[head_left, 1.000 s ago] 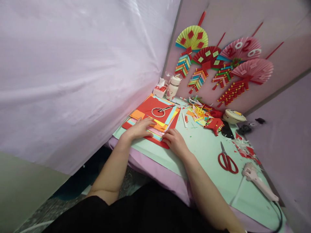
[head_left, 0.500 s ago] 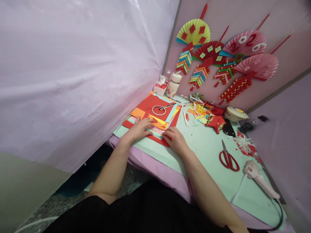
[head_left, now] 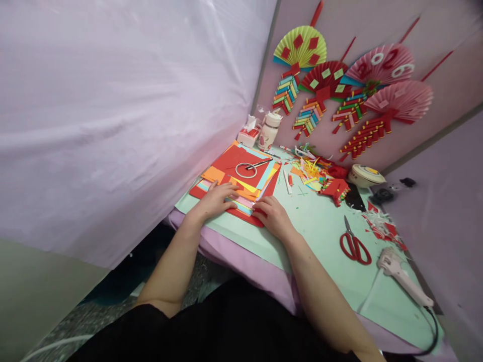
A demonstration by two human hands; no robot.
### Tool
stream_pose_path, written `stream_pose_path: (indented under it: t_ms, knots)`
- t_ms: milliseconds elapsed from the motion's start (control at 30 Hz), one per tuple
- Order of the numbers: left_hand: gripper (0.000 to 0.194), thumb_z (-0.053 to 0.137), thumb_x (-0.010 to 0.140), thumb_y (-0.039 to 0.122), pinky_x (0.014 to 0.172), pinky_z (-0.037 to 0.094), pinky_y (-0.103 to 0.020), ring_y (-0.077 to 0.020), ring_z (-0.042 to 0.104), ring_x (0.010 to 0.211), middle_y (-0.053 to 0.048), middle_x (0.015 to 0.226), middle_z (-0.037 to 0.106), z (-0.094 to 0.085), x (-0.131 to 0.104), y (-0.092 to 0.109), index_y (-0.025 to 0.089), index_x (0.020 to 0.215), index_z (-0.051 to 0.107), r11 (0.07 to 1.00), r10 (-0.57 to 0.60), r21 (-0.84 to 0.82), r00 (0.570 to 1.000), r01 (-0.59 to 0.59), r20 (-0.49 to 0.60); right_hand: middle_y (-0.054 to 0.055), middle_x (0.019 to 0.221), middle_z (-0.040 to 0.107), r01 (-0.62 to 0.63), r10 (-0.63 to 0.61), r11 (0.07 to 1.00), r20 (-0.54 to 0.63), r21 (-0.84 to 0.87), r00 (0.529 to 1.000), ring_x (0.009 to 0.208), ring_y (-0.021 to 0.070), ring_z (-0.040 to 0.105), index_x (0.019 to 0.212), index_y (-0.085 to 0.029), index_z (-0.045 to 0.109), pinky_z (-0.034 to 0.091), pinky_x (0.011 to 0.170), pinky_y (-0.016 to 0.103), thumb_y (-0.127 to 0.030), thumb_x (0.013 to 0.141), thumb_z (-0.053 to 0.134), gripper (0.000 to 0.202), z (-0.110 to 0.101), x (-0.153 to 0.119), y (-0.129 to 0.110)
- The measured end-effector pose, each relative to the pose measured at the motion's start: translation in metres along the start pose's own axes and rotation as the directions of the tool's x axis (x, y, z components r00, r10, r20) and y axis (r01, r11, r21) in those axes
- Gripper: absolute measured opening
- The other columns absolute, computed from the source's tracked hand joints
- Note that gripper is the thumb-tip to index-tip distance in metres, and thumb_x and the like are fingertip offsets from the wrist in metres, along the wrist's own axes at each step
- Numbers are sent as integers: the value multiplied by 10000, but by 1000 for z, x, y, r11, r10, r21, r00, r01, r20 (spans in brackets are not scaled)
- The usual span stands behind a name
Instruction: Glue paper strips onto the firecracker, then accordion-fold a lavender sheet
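The left grip [head_left: 215,201] lies palm down and loosely spread on the near left part of the coloured paper stack [head_left: 225,166], its fingers closed round nothing. The right grip [head_left: 275,216] rests at the stack's near right corner, fingers bent; whether they pinch a sheet, I cannot tell. Between the two grips show pink, yellow and blue paper edges [head_left: 242,205]. Beyond them, a white ring [head_left: 246,177] lies on the stack. Right of the right grip, on the pale green counter [head_left: 313,241], are red-handled scissors [head_left: 353,246] and, farther off, a glue gun [head_left: 403,279].
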State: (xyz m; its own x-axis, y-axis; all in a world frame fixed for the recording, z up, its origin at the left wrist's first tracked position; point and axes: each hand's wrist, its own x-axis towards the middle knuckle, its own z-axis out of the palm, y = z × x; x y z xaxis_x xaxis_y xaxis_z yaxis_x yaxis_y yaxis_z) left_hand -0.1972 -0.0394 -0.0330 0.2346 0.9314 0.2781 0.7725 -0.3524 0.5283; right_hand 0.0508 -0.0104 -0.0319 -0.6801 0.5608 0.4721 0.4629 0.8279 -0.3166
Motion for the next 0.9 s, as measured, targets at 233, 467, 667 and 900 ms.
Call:
stream_pose_path:
  t_ms: [233, 467, 667, 900]
  knots:
    - [241, 618, 833, 379, 1180, 58, -521, -239, 450, 1320, -27, 1378, 564, 1, -1, -1, 282, 1044, 682, 1000, -1, -18, 1000, 1, -6, 84, 992, 635, 41, -40, 998, 35, -42, 999, 949, 226, 546, 968, -221, 676, 486, 810, 362, -270, 909, 578, 124, -2, 3, -3]
    - [228, 625, 831, 366, 1174, 69, -538, -244, 449, 1320, -32, 1371, 572, 1, -1, -1, 283, 1038, 675, 1000, 2, -13, 1000, -2, -7, 79, 963, 639, 52, -52, 999, 35, -15, 998, 915, 214, 544, 923, -234, 688, 478, 800, 359, -263, 935, 528, 163, 1, 5, -3]
    - [247, 637, 826, 369, 1174, 71, -531, -242, 449, 1321, -31, 1376, 567, -2, -2, 3, 285, 1056, 670, 1000, 6, -17, 1000, -6, -3, 68, 888, 624, -22, 21, 999, 6, 27, 1000, 859, 204, 532, 881, -211, 627, 458, 767, 342, -251, 955, 467, 181, 5, 7, -7]
    - [219, 640, 829, 348, 1159, 96, -551, -250, 442, 1330, -36, 1354, 586, 1, -1, 8, 276, 1031, 684, 998, 57, 2, 997, -57, -46, 28, 791, 593, -208, 241, 952, -130, 226, 962, 768, 182, 544, 801, -220, 560, 447, 723, 319, -286, 920, 497, 150, 19, 13, 1]
